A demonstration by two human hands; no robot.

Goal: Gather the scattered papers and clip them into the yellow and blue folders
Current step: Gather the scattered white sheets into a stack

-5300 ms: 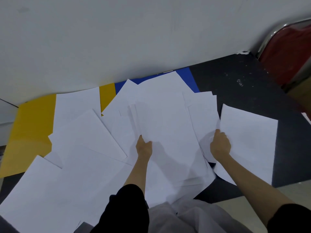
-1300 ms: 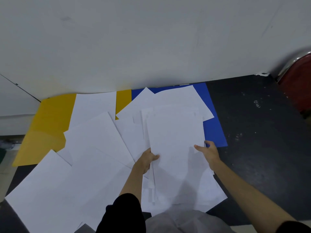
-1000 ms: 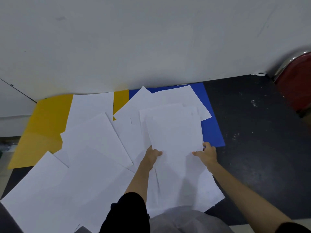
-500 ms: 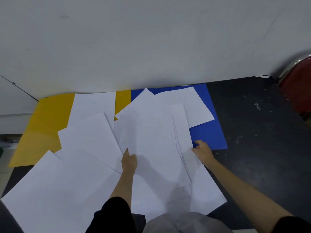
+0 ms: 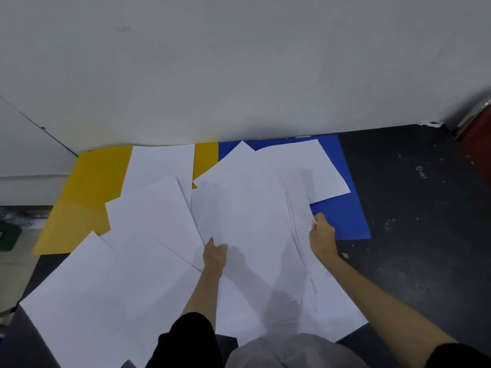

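Although most sheets lay loose at inspection, neither folder had received any. At the left, the yellow folder (image 5: 87, 197) lay flat against the wall, half buried under scattered papers (image 5: 148, 216). Next, the left hand (image 5: 214, 257) pinched the near edge of a partly squared stack (image 5: 247, 221), fingers closed on it. The right hand (image 5: 322, 236) gripped the stack's far edge, fingers curled shut. Beyond it, the blue folder (image 5: 342, 219) lay partly covered. Risks, in my judgement: the fanned stack could slip and splay; dragging it could crease sheets beneath or push the folders askew.
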